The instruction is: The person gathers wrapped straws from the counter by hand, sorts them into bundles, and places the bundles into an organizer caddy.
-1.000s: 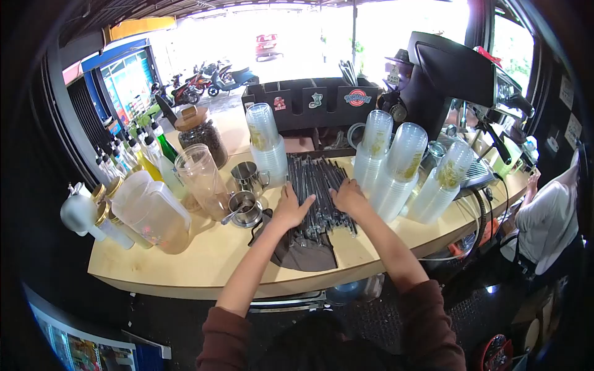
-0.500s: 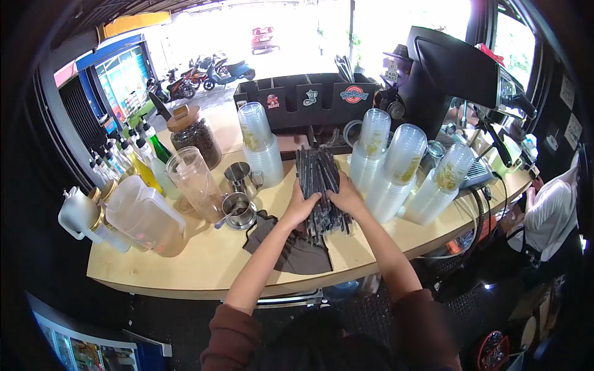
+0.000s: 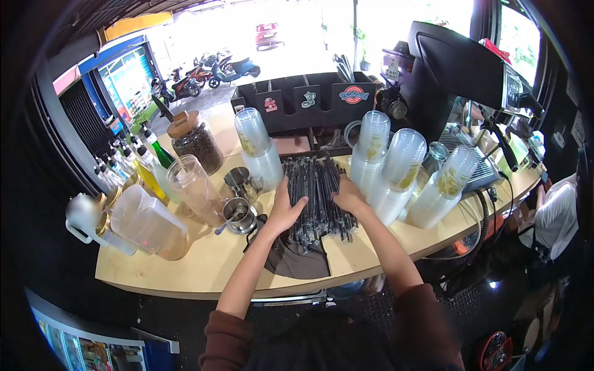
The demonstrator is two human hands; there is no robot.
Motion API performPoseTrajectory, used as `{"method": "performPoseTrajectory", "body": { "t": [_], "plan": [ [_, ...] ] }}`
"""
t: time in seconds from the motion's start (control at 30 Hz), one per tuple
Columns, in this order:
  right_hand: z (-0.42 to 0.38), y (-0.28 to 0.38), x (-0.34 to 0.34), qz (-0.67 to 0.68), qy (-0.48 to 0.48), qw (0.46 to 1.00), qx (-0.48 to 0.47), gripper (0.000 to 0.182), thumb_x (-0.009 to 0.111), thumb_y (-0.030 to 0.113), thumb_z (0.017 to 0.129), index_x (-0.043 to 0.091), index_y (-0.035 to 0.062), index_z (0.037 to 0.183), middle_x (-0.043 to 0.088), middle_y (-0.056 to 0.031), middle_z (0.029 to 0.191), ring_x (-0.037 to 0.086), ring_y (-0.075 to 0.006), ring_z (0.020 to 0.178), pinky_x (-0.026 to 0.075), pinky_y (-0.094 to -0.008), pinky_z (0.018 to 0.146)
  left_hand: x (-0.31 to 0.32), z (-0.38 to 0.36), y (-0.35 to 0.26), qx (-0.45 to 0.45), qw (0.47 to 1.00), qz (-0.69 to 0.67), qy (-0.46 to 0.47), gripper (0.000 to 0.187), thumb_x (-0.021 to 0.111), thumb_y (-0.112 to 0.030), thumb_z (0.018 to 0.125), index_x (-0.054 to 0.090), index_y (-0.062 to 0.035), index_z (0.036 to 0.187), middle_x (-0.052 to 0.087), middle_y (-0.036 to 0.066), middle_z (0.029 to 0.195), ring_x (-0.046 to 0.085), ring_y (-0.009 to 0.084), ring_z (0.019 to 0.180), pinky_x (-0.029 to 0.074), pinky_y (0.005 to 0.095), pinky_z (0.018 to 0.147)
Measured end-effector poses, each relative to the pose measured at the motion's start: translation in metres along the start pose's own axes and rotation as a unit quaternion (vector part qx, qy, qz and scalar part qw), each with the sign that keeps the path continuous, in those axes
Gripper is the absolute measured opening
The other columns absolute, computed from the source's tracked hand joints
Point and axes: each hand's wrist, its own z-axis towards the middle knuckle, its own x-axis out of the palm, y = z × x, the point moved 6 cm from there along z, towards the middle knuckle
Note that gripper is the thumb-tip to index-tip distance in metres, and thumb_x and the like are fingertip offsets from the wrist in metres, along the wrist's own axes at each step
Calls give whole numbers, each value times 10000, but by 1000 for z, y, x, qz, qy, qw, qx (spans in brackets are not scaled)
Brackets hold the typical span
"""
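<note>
black straws point(image 3: 317, 201) | lie between left fingers point(image 3: 283, 190) and right fingers point(image 3: 346, 187) | both spread, touching opposite sides

Dark maroon sleeves point(image 3: 228, 334), bare forearms point(image 3: 250, 269)

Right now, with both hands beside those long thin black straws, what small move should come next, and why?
Perhaps the left hand and right hand should squeeze gently inward: the long thin black straws lie spread between them, near ends uneven, some over the dark brown cloth.
</note>
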Motion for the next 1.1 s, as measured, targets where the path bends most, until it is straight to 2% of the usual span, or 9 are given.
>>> {"method": "performPoseTrajectory", "body": {
  "t": [0.2, 0.27, 0.4, 0.47, 0.57, 0.83, 0.93, 1.03, 1.1],
  "plan": [
    [0, 11, -15, 28, -23, 999, -34, 477, 569, 54, 705, 359, -64, 1117, 563, -259, 937, 553, -388, 908, 454, -422, 795, -16, -7, -17, 15, 1000, 2, -11, 718, 564, -274, 799, 184, 94, 1284, 236, 266, 1316, 239, 349, 1246, 199, 369, 1031],
    [-4, 11, -17, 167, 30, 985, 11, 444, 563, 45, 699, 376, -57, 1089, 559, -265, 921, 563, -388, 869, 462, -431, 757, -18, -8, -22, 22, 1000, 5, -14, 700, 562, -268, 802, 196, 89, 1280, 248, 259, 1311, 252, 343, 1241, 209, 367, 1027],
    [-5, 7, -17, 152, -4, 988, -8, 421, 570, 59, 704, 388, -48, 1068, 558, -269, 921, 574, -378, 838, 469, -440, 726, -14, -8, -34, 40, 999, -29, -19, 655, 565, -241, 810, 227, 63, 1281, 277, 230, 1313, 268, 304, 1241, 216, 347, 1021],
    [-3, 3, -10, -38, -41, 998, -27, 434, 579, 73, 710, 385, -53, 1077, 557, -270, 925, 570, -382, 865, 472, -433, 742, -9, -7, -37, 37, 998, -39, -17, 651, 569, -238, 814, 231, 48, 1291, 287, 209, 1324, 263, 274, 1250, 209, 331, 1022],
    [-6, -4, 4, -77, -7, 997, 22, 443, 619, 111, 715, 400, -68, 1056, 546, -265, 974, 536, -392, 937, 438, -420, 819, -4, -6, -38, 52, 998, -44, -16, 646, 571, -229, 815, 234, 44, 1293, 293, 200, 1324, 270, 264, 1247, 217, 314, 1015],
    [-9, 0, -14, 0, -20, 1000, -8, 405, 611, 75, 692, 442, -84, 1024, 558, -277, 952, 544, -405, 908, 445, -414, 803, -6, -8, -34, 32, 998, -56, -6, 631, 572, -261, 813, 249, -56, 1315, 295, 155, 1338, 278, 278, 1245, 293, 449, 955],
    [-9, 7, -26, 45, -77, 994, -59, 365, 609, 103, 696, 472, -80, 979, 573, -267, 906, 550, -409, 880, 449, -403, 764, -9, -9, -36, 42, 997, -67, -10, 624, 572, -259, 814, 254, -58, 1312, 295, 153, 1338, 281, 283, 1244, 297, 445, 952],
    [0, 12, -32, 192, -54, 977, -77, 273, 607, 158, 720, 516, -38, 886, 600, -192, 796, 592, -318, 796, 460, -361, 703, -16, -11, -51, 36, 992, -123, -22, 592, 576, -203, 805, 280, 12, 1271, 336, 187, 1285, 314, 281, 1218, 263, 360, 994],
    [-6, 29, -41, 329, 17, 940, -86, 207, 598, 205, 750, 527, 14, 788, 579, -97, 696, 588, -192, 686, 457, -311, 667, -20, -14, -55, 14, 988, -149, -24, 566, 565, -197, 818, 288, 4, 1269, 340, 175, 1284, 318, 268, 1216, 287, 363, 979]
  ]
}}
